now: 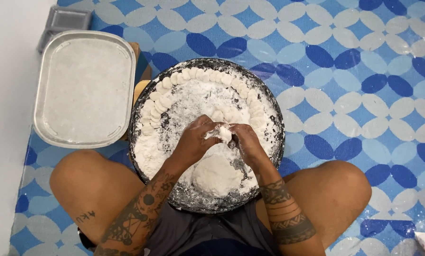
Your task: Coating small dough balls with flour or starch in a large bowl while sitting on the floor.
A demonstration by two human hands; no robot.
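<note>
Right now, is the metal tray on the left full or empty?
Empty of dough pieces: the metal tray shows only a thin white floury coating. The shaped pieces sit in the round pan.

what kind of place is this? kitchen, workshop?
Likely a home floor used for food prep, not a fitted kitchen. The person sits cross-legged on a blue patterned mat, a round dark tray of flour and small dough pieces between the knees, both hands pinching dough. A floured metal tray lies alongside.

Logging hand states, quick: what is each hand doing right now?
Left hand: closed on the small dough piece.
Right hand: closed on the same small dough piece, above the big dough lump.
</note>
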